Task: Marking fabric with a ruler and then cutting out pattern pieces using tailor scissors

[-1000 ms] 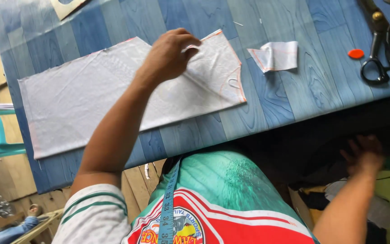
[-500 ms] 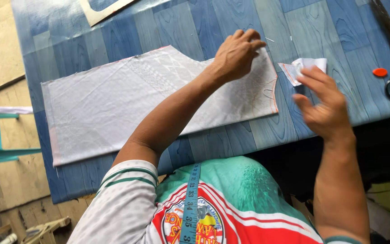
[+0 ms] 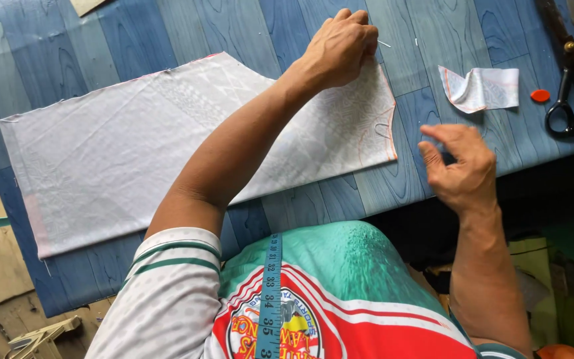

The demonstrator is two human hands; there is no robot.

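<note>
Fabric work like this goes best when you're keeping the hold-down hand planted, so the big pale grey folded cloth panel with the thin orange marked line [image 3: 187,146] isn't creeping on the slick blue wood-grain tabletop [image 3: 287,30].

Nearest to you, the blue measuring tape [image 3: 271,292] is hanging down your chest. Just past it, your right hand [image 3: 463,169] is hovering over the table edge, beside the panel's curved right end but not touching it. Its fingers are loosely curled, thumb and forefinger drawing close with nothing I can make out between them.

Further out, your left arm is reaching diagonally across the panel, and your left hand [image 3: 340,46] is bunched into a loose fist at the cloth's top right corner, fingertips pressing or pinching the edge; can't tell which. I'd be keeping that wrist low.

Beyond, a small white fabric scrap with orange edging [image 3: 483,88], an orange round chalk piece [image 3: 539,96] and black-handled scissors [image 3: 573,86] are lying well apart from the panel.
</note>
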